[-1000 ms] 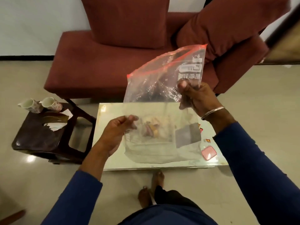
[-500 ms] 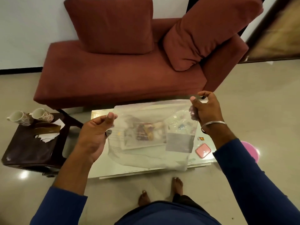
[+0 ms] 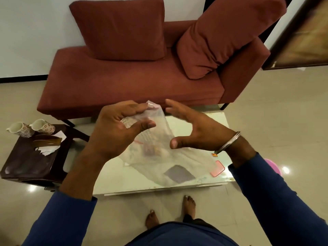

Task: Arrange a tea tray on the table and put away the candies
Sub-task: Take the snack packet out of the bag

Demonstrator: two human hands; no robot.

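Observation:
A clear zip bag (image 3: 170, 162) hangs over the white low table (image 3: 113, 178), with several candies (image 3: 154, 150) dimly visible through it and a grey patch on its lower part. My left hand (image 3: 117, 128) pinches the bag's top edge between thumb and fingers. Just to the bag's right, my right hand (image 3: 195, 132) is spread with its fingers apart; its thumb touches the plastic but grips nothing. A loose orange candy (image 3: 214, 154) lies on the table near my right wrist. Two floral cups (image 3: 32, 127) stand on the dark side stool (image 3: 30, 164) at the left.
A pink square lid or box (image 3: 218, 168) lies at the table's right end. Torn white paper and a brown piece (image 3: 48, 142) sit on the stool. A red sofa (image 3: 134, 80) with two cushions stands behind the table. A pink object (image 3: 274, 166) is on the floor at right. My bare feet (image 3: 170, 215) are below the table.
The bag, held up and stretched between both hands, has been lowered and gathered. My right hand has let go of its edge; my left hand has moved right and now holds the top alone.

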